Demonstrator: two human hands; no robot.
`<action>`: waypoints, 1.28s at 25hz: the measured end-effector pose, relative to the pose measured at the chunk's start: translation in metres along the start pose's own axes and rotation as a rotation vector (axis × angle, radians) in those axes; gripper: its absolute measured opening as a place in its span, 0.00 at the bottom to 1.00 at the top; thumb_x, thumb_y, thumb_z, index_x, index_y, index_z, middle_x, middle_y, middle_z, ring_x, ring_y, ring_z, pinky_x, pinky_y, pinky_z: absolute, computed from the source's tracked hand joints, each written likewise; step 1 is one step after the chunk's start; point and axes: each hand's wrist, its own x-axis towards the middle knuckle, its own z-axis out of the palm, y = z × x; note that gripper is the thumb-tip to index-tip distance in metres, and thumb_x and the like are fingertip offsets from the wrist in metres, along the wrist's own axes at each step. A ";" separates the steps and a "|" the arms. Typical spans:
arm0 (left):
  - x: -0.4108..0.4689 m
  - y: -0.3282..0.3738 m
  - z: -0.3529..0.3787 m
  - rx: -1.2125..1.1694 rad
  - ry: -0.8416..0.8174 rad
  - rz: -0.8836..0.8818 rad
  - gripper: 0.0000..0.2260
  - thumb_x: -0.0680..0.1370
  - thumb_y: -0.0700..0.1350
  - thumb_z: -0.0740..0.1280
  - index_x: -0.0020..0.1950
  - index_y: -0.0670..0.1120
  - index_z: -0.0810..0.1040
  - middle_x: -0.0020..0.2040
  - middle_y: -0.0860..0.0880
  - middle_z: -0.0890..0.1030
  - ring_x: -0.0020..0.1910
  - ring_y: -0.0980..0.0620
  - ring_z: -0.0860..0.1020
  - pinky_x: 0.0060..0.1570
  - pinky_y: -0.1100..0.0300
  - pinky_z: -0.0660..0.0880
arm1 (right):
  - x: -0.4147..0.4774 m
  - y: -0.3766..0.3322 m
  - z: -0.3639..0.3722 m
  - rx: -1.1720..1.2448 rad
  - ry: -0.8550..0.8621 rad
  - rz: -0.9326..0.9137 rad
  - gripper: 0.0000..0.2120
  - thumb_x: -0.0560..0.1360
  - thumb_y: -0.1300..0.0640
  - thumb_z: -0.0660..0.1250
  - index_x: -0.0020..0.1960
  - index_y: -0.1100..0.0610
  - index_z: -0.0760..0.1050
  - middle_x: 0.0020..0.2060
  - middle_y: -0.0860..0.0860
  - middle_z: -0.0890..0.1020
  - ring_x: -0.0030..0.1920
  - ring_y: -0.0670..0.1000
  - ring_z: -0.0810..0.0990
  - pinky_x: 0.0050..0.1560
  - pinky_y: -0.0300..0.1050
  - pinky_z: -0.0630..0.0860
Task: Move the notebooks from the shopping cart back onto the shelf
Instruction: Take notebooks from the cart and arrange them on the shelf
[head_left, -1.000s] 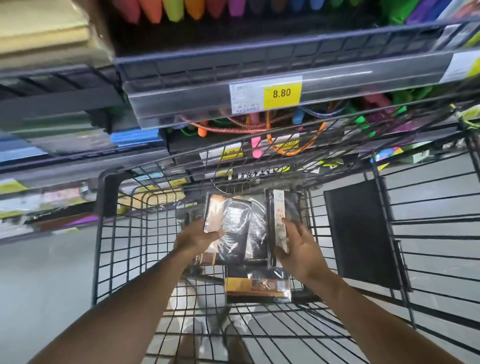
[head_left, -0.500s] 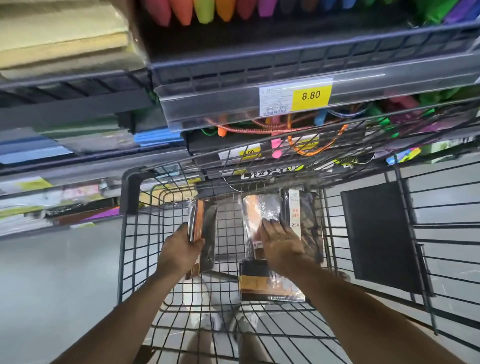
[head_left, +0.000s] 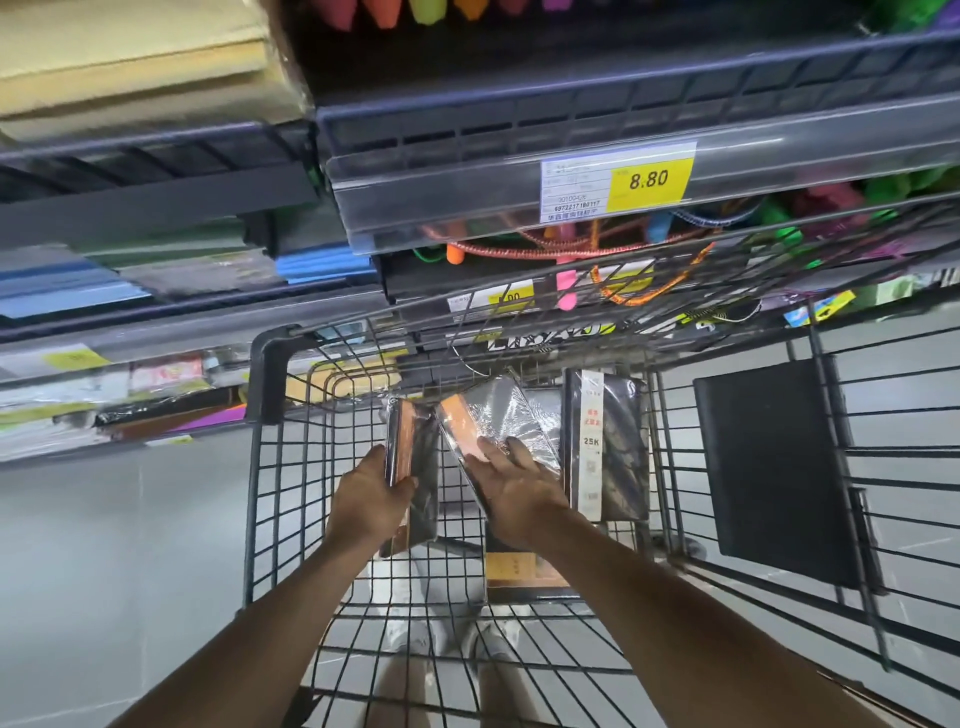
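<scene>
**Both hands on wrapped notebooks inside the cart**

The left hand (head_left: 371, 501) grips an edge-on notebook (head_left: 410, 457), with the fingers curled round its near side and the plastic wrap shining along the orange spine. Just beside it, the right hand (head_left: 511, 486) lies on a tilted notebook (head_left: 501, 415). Its fingers are spread fairly straight across the dark, glossy cover, and I cannot tell whether the thumb hooks under the edge.

To the right of that hand a banded notebook (head_left: 618, 447) stands upright against the far wire wall, and its white paper strip reads "25K". A flat notebook (head_left: 519, 566) with a tan band lies on the basket floor, partly under the right wrist.

All four sit in the black wire shopping cart (head_left: 270, 519), and a black panel (head_left: 774, 467) hangs on its right side. Pale shoes (head_left: 400, 634) show through the mesh, on a grey tiled floor (head_left: 104, 571).

The cart is pushed up to the shelf (head_left: 467, 208), whose clear rail carries a yellow price tag (head_left: 649, 179) marked 8.80. Coiled cords (head_left: 519, 249) in orange and other colours hang below the rail, and paper stacks (head_left: 130, 67) fill the level to the left.
</scene>
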 end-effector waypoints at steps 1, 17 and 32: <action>-0.001 -0.001 0.000 -0.006 -0.002 -0.003 0.12 0.77 0.47 0.72 0.59 0.50 0.79 0.48 0.48 0.85 0.42 0.48 0.83 0.42 0.54 0.81 | 0.001 0.002 -0.003 0.088 0.059 0.012 0.41 0.77 0.60 0.64 0.82 0.48 0.44 0.83 0.50 0.47 0.81 0.62 0.48 0.79 0.62 0.54; -0.009 0.016 -0.009 -0.097 -0.142 -0.133 0.14 0.76 0.46 0.72 0.57 0.52 0.71 0.43 0.53 0.81 0.42 0.50 0.81 0.38 0.58 0.74 | 0.011 0.019 -0.033 0.760 0.149 0.484 0.24 0.74 0.55 0.73 0.65 0.57 0.66 0.58 0.56 0.76 0.53 0.55 0.79 0.49 0.41 0.81; -0.023 0.015 -0.015 -0.478 -0.254 -0.350 0.20 0.81 0.31 0.61 0.69 0.49 0.70 0.54 0.41 0.83 0.48 0.42 0.85 0.43 0.43 0.84 | -0.023 -0.008 -0.031 1.209 -0.022 0.567 0.36 0.79 0.71 0.64 0.81 0.59 0.53 0.70 0.60 0.73 0.67 0.58 0.76 0.66 0.49 0.73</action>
